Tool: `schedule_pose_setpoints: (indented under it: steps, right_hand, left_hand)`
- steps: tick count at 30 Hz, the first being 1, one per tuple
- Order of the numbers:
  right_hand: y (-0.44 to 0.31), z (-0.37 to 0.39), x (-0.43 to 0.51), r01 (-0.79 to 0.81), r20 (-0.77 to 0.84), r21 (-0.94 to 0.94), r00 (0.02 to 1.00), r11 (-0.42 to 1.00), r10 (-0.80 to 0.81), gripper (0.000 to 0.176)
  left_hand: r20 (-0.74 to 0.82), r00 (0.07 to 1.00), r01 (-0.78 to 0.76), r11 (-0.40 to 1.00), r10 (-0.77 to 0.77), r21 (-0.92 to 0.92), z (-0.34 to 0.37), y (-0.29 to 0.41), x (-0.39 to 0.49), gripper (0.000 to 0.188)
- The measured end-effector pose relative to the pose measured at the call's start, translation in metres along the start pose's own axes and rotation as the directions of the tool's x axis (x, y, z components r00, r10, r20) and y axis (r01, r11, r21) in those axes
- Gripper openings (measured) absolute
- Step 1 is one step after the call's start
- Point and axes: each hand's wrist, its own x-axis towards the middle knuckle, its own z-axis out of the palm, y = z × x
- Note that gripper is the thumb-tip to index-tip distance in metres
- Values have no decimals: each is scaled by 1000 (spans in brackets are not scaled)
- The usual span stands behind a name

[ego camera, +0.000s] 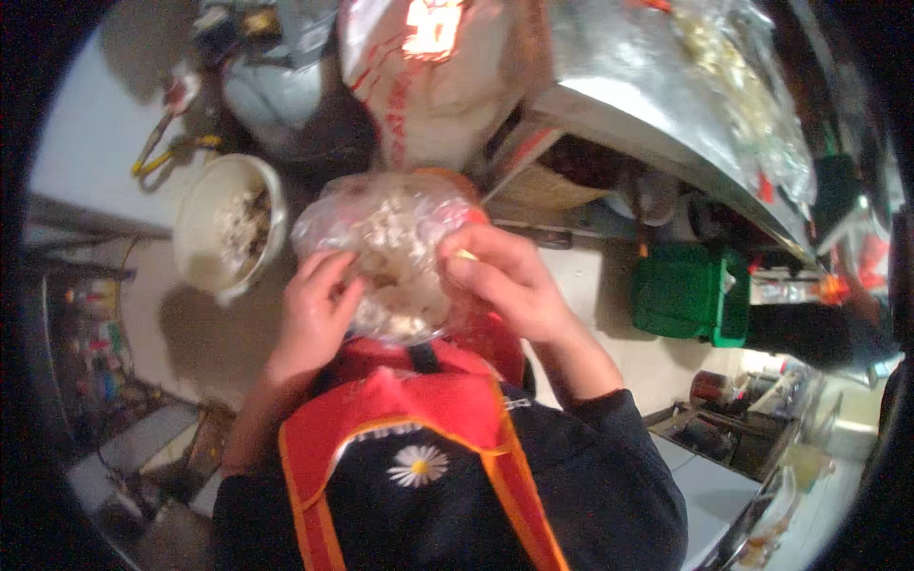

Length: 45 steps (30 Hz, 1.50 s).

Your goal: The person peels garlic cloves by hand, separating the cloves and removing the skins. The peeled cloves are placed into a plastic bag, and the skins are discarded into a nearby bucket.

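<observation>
A clear plastic bag (400, 275) lies open over my lap, holding whitish pieces and pale flakes that are too blurred to name. My right hand (510, 278) is at the bag's right side, thumb and forefinger pinching a small pale-yellow piece (465, 255). At the left rim of the bag is my left hand (318, 307). Its thumb and curled fingers are apart, with nothing visible between them; the fingertips reach over the bag's contents. Under the bag, a reddish-orange surface shows at the edges, its shape mostly hidden.
A white bucket (189, 228) with pale and dark scraps stands on the floor at left. Ahead is a large white sack (457, 100) with red print. A metal table (607, 64) fills the upper right, a green plastic bin (675, 296) below it. A yellow-handled object (168, 153) lies upper left.
</observation>
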Motion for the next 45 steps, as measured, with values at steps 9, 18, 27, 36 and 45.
schedule_pose_setpoints:
  steps: [9,18,27,36,45]
  right_hand:
    - [-201,-112,-8,-48,-46,-998,254,35,-966,21]
    - [-244,-251,4,-400,79,-804,662,-440,-745,28]
    - [-24,-18,7,365,255,-922,823,129,-507,30]
    - [87,-28,29,-73,-410,-723,846,687,-342,44]
    - [117,-57,31,-76,-470,104,875,992,116,35]
  left_hand:
    - [-37,998,57,997,-55,43,-4,-5,-12,24]
    - [-203,978,-34,996,50,82,-18,-8,-9,19]
    - [-232,954,-99,931,189,352,-14,-20,22,43]
    - [205,955,-271,914,216,301,-12,-7,24,97]
    - [436,872,-342,914,222,218,40,-6,37,107]
